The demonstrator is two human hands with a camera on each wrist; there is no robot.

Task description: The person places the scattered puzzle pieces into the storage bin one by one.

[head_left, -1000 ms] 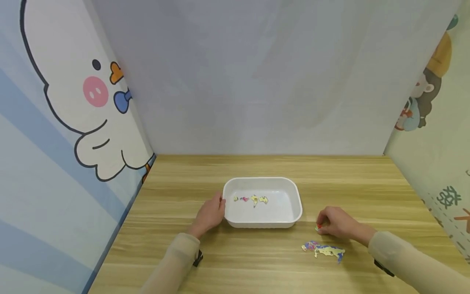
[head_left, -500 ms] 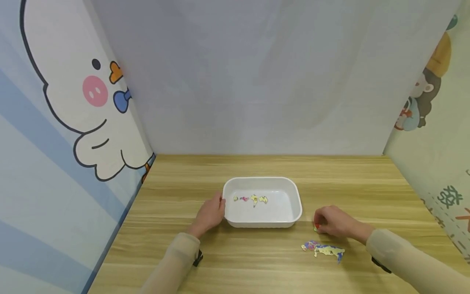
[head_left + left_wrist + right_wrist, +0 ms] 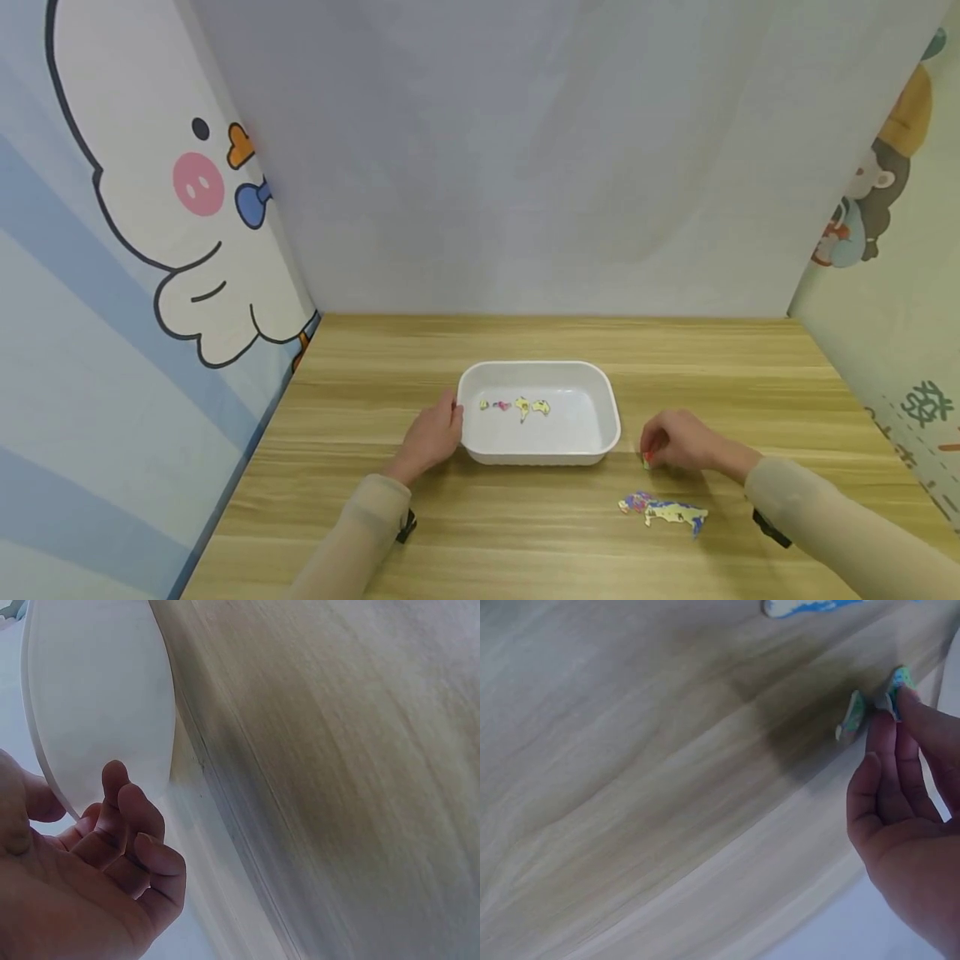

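Observation:
My left hand (image 3: 429, 437) grips the left rim of a white rectangular tray (image 3: 538, 459), thumb over the edge and fingers curled beneath it in the left wrist view. Right of the tray, my right hand (image 3: 686, 440) pinches a small puzzle piece (image 3: 902, 679), green and blue in the right wrist view, between thumb and fingers. Another small greenish piece (image 3: 851, 718) shows just beyond those fingertips. In front of this hand, a yellow, blue and pink group of flat puzzle pieces (image 3: 673, 512) lies joined on the table.
Inside the tray, several small irregular pieces (image 3: 522, 407) lie in a row toward its left half. The wooden table (image 3: 360, 358) meets a plain pale backdrop (image 3: 510, 167) at the back. Printed cartoon panels stand at both sides.
My right hand has shifted slightly left and away from me, still pinching a small piece. The left hand keeps its grip on the tray, which stays in place.

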